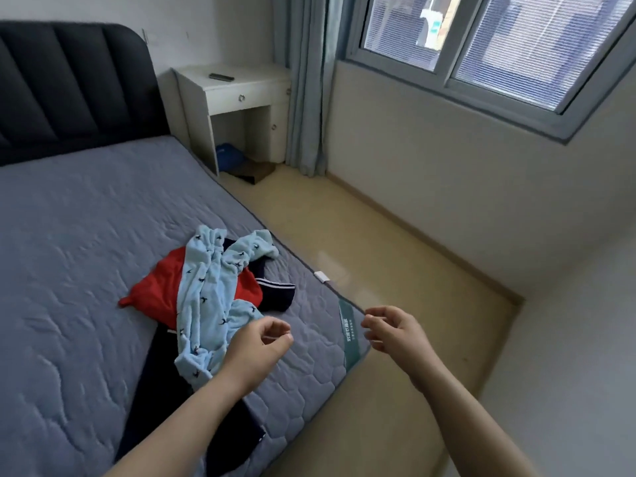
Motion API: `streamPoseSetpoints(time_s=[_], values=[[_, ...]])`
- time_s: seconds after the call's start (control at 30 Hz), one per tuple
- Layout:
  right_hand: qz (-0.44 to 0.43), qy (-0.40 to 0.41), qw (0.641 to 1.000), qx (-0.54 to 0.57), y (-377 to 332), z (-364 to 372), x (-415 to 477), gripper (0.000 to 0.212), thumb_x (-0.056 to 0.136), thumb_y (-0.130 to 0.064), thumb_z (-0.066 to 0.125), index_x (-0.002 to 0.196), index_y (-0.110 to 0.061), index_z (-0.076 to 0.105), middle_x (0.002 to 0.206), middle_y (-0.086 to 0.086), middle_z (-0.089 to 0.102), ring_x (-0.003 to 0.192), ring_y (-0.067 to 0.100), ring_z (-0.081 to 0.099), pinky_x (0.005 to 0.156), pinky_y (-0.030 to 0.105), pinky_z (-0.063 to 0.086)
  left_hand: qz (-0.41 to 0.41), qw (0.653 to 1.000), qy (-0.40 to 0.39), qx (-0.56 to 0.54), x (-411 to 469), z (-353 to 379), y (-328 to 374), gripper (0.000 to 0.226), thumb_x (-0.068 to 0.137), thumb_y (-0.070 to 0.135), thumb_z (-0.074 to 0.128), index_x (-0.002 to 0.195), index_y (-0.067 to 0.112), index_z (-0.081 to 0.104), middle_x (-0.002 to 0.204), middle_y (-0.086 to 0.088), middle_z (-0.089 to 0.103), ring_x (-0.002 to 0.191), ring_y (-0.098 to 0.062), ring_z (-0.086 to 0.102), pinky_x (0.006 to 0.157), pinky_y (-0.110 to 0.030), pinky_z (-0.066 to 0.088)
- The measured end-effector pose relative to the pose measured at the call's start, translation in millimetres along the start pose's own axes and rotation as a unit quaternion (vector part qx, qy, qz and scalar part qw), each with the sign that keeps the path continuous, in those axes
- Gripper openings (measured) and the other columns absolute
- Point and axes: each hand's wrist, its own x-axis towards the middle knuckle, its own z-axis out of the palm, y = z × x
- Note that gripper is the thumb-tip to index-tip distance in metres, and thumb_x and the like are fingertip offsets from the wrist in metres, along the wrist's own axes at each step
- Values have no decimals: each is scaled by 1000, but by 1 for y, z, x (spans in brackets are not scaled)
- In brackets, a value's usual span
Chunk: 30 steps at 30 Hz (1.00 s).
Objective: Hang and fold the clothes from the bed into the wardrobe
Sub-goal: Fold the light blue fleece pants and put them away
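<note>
Nearest the camera, two bare forearms were extended over the corner of the quilted grey mattress (69,253). The left hand (261,342) was held above the quilting, its fingers loosely curled with nothing seen between them. The right hand (395,333) was held likewise, empty, just past the mattress edge beside a green label (347,325). Under the left forearm a dark navy garment (161,390) was spread flat. Just beyond, a light blue garment (206,297) printed with small dark birds was heaped across a red garment (158,287) and a navy striped piece (275,294), all on the mattress near its right edge. Farther back, a padded headboard (69,87), a white nightstand (241,98) bearing a remote (222,77), a curtain (306,80) and a window (481,46) were seen.
</note>
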Motion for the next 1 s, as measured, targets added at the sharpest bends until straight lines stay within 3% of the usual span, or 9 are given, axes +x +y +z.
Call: streamPoseSetpoints(time_s=[0.27, 0.43, 0.57, 0.77, 0.9, 1.0], values=[[-16, -70, 994, -83, -30, 27, 118, 16, 94, -19, 59, 108, -14, 65, 92, 2, 71, 81, 13, 66, 71, 26, 54, -41, 993, 106, -17, 95, -9, -6, 6, 85, 13, 68, 91, 13, 69, 86, 2, 69, 81, -11, 63, 73, -20, 45], [-33, -117, 982, -145, -50, 45, 175, 15, 92, -18, 59, 104, -16, 67, 92, 0, 71, 85, 15, 68, 85, 39, 55, -64, 988, 139, -22, 137, -14, -3, 6, 86, 16, 68, 90, 14, 70, 86, 1, 69, 69, -6, 59, 63, -19, 43], [-40, -180, 969, -167, -55, 66, 222, 15, 92, -20, 59, 106, -18, 66, 92, -3, 71, 86, 16, 68, 86, 41, 54, -108, 976, 182, -43, 160, -19, -11, 5, 84, 13, 68, 88, 15, 70, 86, 1, 71, 81, -13, 65, 77, -26, 50], [-69, -281, 936, -202, -58, 84, 312, 12, 90, -23, 61, 101, -23, 66, 87, -5, 72, 85, 28, 68, 80, 43, 55, -168, 945, 276, -51, 198, 2, -22, 7, 83, 11, 69, 85, 18, 69, 87, 3, 69, 86, -13, 65, 82, -25, 49], [-90, -339, 904, -246, -55, 89, 363, 17, 88, -25, 61, 104, -22, 66, 89, -4, 70, 84, 19, 67, 84, 43, 56, -229, 915, 322, -78, 211, 33, -23, 11, 84, 13, 69, 82, 24, 66, 87, 3, 69, 85, -13, 65, 81, -26, 50], [-116, -396, 863, -292, -56, 99, 404, 20, 89, -28, 60, 107, -23, 65, 92, -6, 69, 83, 13, 65, 74, 33, 55, -259, 889, 369, -83, 225, 55, -24, 15, 83, 16, 70, 80, 29, 65, 83, 7, 68, 80, -7, 64, 72, -20, 47]])
